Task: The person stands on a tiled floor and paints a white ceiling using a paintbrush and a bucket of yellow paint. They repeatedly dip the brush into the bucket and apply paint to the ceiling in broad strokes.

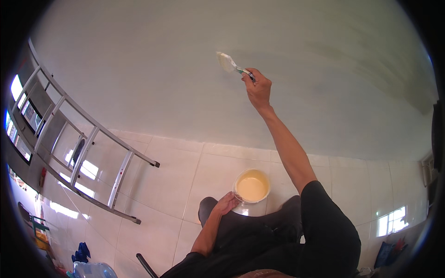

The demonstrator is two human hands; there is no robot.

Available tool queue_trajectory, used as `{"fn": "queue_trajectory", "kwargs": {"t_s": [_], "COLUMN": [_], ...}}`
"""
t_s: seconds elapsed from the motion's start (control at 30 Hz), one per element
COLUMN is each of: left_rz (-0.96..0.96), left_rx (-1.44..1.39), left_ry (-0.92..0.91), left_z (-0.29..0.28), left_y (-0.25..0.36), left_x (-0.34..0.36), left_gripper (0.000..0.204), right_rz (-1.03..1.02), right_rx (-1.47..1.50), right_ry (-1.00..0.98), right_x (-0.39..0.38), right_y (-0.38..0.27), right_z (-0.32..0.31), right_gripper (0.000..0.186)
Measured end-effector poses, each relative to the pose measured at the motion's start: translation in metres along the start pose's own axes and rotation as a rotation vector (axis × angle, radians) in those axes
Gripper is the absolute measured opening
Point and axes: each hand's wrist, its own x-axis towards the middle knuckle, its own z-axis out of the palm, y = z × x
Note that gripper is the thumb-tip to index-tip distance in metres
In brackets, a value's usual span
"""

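My right hand (258,88) reaches up and forward, closed round the handle of a paintbrush (226,62). The brush head is coated in pale paint and points left, up against or very close to the grey-green wall (162,83); I cannot tell whether it touches. Low down between my knees is a small round bucket (246,201) of cream-coloured paint (252,187). My left hand (225,203) grips the bucket's near left side, its fingertips at the rim. Part of its grip is hidden by the bucket.
To the left stands an aluminium ladder (95,129), its feet on the glossy tiled floor (171,180). A clear plastic water bottle (94,270) and a blue object (81,253) are at the lower left. Darker patches mark the wall on the right.
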Motion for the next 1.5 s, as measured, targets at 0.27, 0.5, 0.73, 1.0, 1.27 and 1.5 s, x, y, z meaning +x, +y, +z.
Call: {"fn": "queue_trajectory", "kwargs": {"t_s": [0.27, 0.5, 0.73, 1.0, 1.27, 1.5], "left_rz": [-0.006, -0.028, -0.020, -0.021, -0.022, -0.039], "left_rx": [-0.022, -0.070, -0.022, -0.095, -0.034, -0.046], "left_ry": [-0.114, -0.090, -0.079, -0.067, -0.055, -0.057], "left_z": [-0.014, -0.017, -0.019, -0.017, -0.012, -0.026], "left_y": [0.000, -0.002, -0.005, -0.007, -0.001, -0.001], "left_x": [0.004, 0.003, 0.011, 0.007, 0.005, 0.004], "left_gripper": [0.018, 0.017, 0.018, 0.015, 0.014, 0.010], "right_rz": [-0.057, -0.017, -0.187, -0.308, -0.242, -0.093], "right_rx": [-0.232, -0.696, -0.897, -0.486, -0.222, -0.320], "right_ry": [0.243, 0.542, 0.425, 0.256, 0.030, 0.239], "right_x": [0.020, 0.005, -0.003, -0.019, 0.000, 0.018], "right_y": [0.033, 0.024, 0.030, -0.030, -0.040, 0.020], "right_z": [-0.104, -0.250, -0.133, 0.079, 0.108, -0.064], "right_gripper": [0.013, 0.013, 0.017, 0.020, 0.014, 0.015]}}
